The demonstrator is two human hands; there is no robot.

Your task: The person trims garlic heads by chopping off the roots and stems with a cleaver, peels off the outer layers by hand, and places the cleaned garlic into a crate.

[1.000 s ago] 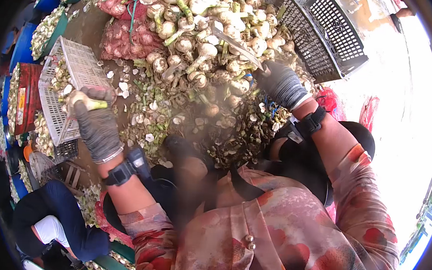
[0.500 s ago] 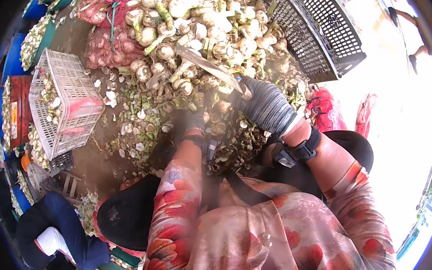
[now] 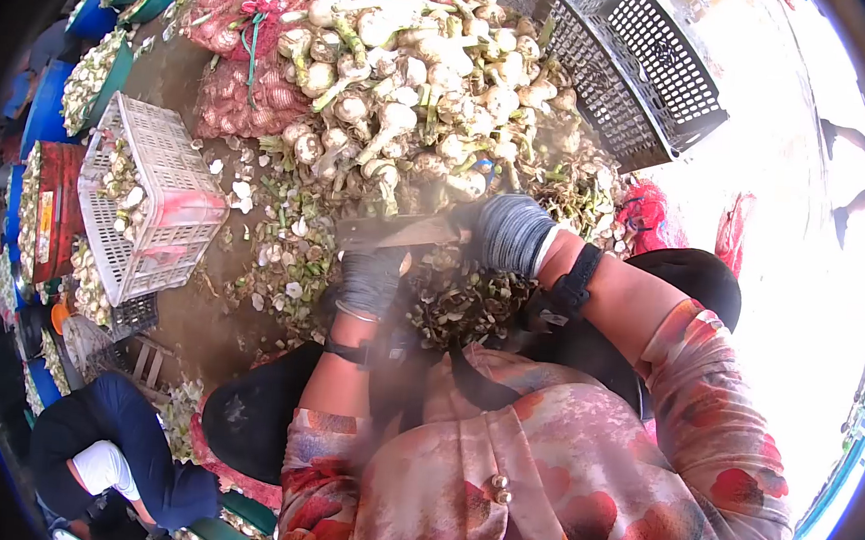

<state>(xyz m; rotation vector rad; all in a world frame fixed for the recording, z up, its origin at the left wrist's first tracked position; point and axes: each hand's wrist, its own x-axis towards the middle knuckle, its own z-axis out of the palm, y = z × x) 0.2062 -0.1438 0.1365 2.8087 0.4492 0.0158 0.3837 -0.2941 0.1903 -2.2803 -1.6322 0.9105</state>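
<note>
"What was biggest around the hands?"

"The garlic heap (image 3: 436,80), just beyond both the left hand (image 3: 370,278) and the right hand (image 3: 515,234). Leafy scraps (image 3: 286,285) lay to the left of the left hand."

"And the crates?"

"The black crate (image 3: 632,113) stood beyond the right hand, off to its right; the white crate (image 3: 180,177) was well left of the left hand."

"The knife (image 3: 395,231)?"

"The right hand was closed around it, with the blade reaching leftward, very near the far side of the left hand."

"Did the left hand have a bulb?"

"I couldn't tell; blur hid its grip."

"How was that best handled?"

"In my judgement, it called for short, steady strokes, the left hand tucked clear of the edge and the right wrist firm."
</note>
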